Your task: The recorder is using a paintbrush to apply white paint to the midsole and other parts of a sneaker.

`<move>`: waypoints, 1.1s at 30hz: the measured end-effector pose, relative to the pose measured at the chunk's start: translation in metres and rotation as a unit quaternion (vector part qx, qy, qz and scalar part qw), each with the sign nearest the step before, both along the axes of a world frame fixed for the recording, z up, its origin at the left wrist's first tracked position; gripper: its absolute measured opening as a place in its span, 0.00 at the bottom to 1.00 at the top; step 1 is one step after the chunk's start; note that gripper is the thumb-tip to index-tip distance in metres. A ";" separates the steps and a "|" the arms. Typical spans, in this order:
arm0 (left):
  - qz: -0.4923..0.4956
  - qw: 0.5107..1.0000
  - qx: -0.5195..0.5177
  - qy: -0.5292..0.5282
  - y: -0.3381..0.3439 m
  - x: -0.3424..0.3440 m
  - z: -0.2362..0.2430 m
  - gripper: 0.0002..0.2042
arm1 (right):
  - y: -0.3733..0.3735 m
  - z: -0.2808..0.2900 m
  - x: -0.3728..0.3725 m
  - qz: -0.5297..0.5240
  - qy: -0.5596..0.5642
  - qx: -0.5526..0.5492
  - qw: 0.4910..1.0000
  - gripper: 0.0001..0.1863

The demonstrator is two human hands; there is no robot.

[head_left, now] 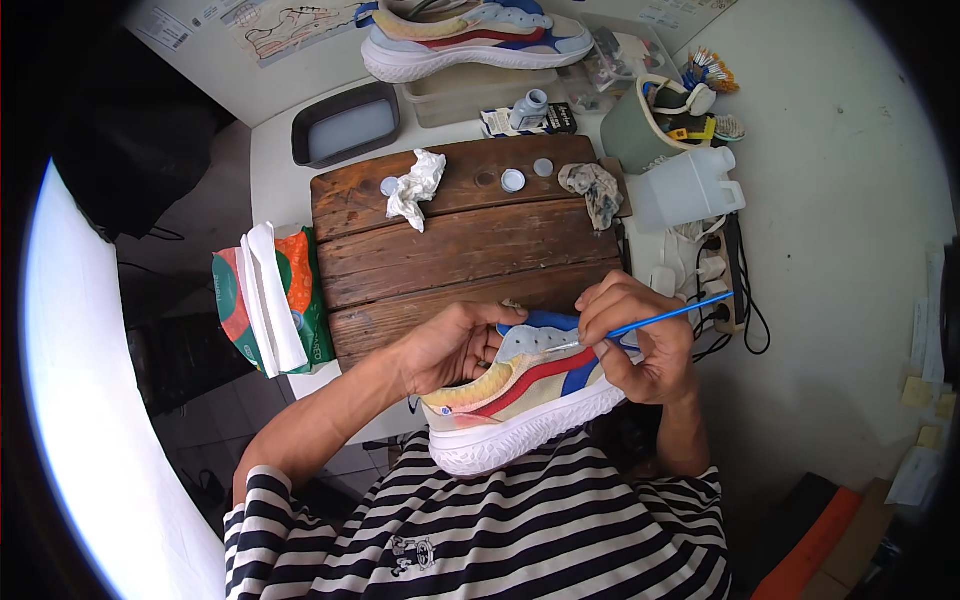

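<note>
My left hand [450, 350] grips a multicoloured sneaker [515, 435] by its collar, holding it tilted over my lap at the front edge of the work surface. The shoe has a white sole, red and blue stripes, a pale blue eyelet panel and a yellowish heel. My right hand [645, 355] pinches a thin blue paintbrush [668, 315], whose tip is at the pale upper below the eyelets. The hand is partly in front of the shoe's toe end.
Behind are a wooden board [430, 260], crumpled tissue [415, 190], grey rag [590, 195], tissue pack [300, 280], dark tray [345, 130], paint bottle [528, 110], second sneaker [470, 55], bucket [635, 135], translucent jug [675, 190] and power strip with cables [735, 290].
</note>
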State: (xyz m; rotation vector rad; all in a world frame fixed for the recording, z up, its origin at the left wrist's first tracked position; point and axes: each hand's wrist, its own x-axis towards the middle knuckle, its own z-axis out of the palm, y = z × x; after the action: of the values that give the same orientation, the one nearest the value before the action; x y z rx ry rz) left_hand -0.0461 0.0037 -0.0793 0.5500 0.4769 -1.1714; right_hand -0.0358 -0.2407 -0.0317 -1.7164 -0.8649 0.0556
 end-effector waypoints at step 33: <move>0.010 1.000 -0.010 -0.017 0.000 -0.001 -0.019 0.13 | 0.010 0.003 -0.003 0.028 -0.062 -0.052 0.996 0.08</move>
State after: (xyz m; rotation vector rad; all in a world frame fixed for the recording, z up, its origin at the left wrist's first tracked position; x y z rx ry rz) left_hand -0.0474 0.0040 -0.0987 0.5462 0.4397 -1.1456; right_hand -0.0385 -0.2309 -0.0289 -1.8080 -1.0159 0.0328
